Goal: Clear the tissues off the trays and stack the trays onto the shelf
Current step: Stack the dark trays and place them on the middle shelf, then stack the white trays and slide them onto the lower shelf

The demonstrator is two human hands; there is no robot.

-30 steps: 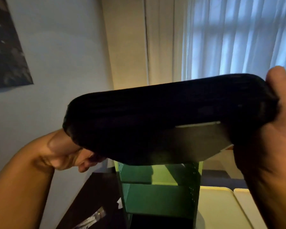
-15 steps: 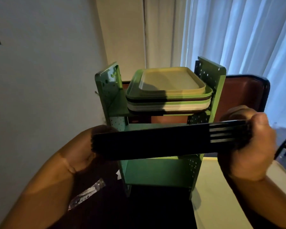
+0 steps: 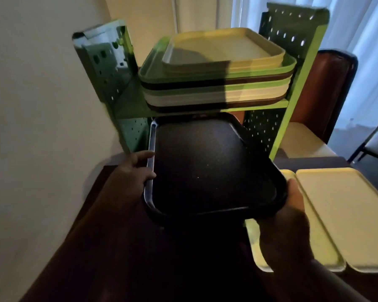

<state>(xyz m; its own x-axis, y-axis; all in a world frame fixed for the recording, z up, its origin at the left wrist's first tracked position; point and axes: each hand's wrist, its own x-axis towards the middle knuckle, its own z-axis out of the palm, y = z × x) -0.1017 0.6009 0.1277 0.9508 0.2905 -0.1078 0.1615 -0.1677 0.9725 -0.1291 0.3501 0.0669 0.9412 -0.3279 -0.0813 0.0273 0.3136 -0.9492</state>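
Trays are the whole matter of this scene, and the nearest is a black tray (image 3: 207, 166) held level in front of a green shelf (image 3: 297, 68) with perforated side panels. It looks to be more than one dark tray nested together, since a second rim edge shows along the near and right sides, though the count cannot be told. Its far end reaches under the shelf's upper board, at the mouth of the lower compartment; whether it rests on anything there cannot be told. The black tray holds nothing but a few pale specks on its floor. The left hand (image 3: 131, 171) clamps the tray's left rim, thumb and fingers curled over the edge. The right hand (image 3: 292, 205) grips the near right corner, thumb lying up along the rim. On the shelf's upper board sits a stack of trays (image 3: 214, 88): a brown one at the bottom, pale and green ones above it, a dark one, a wide green one, and a smaller cream tray (image 3: 225, 49) on top, which is bare inside. To the right, on the dark table (image 3: 96, 247), two more trays lie side by side and touching: a yellow-green tray (image 3: 292, 243) partly hidden behind the right hand and a cream tray beside it (image 3: 345, 212), both bare where they show. Behind the shelf stands a brown chair back (image 3: 327, 83), with pale curtains (image 3: 358, 29) beyond it.
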